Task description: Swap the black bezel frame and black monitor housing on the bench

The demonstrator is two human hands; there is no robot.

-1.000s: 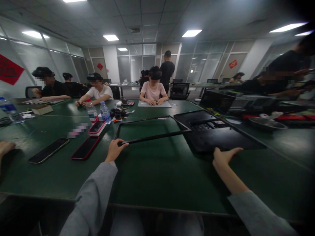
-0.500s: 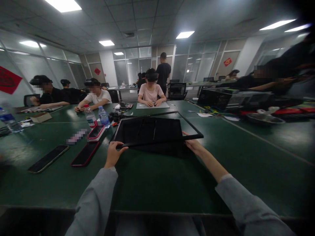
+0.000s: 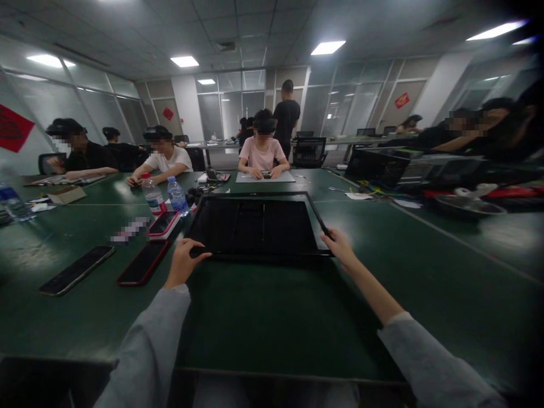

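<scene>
In the head view, a thin black rectangular frame (image 3: pixel 315 211), much like a monitor bezel, is held low over the green table. Within its outline is a flat dark panel (image 3: pixel 284 221) with two thin lines on it; a strip of table shows between panel and frame at the right. My left hand (image 3: pixel 183 262) grips the near left corner, thumb along the front edge. Fingers of my right hand (image 3: pixel 340 246) are closed round the frame's right side, near the front corner. Whether the frame touches the panel, I cannot tell.
Left of the frame lie a dark phone (image 3: pixel 79 269), a red-edged phone (image 3: pixel 143 263) and a pink-edged phone (image 3: pixel 164 224). Two bottles (image 3: pixel 177 198) stand behind them. Across the table (image 3: pixel 272 317) a person (image 3: pixel 262 148) works on a pale mat. Cables and a metal bowl (image 3: pixel 470 207) are at right.
The frame has come down and levelled out, with its right side shifting left over the panel. My right hand has moved from the corner's underside to the frame's side; my left hand moved slightly left.
</scene>
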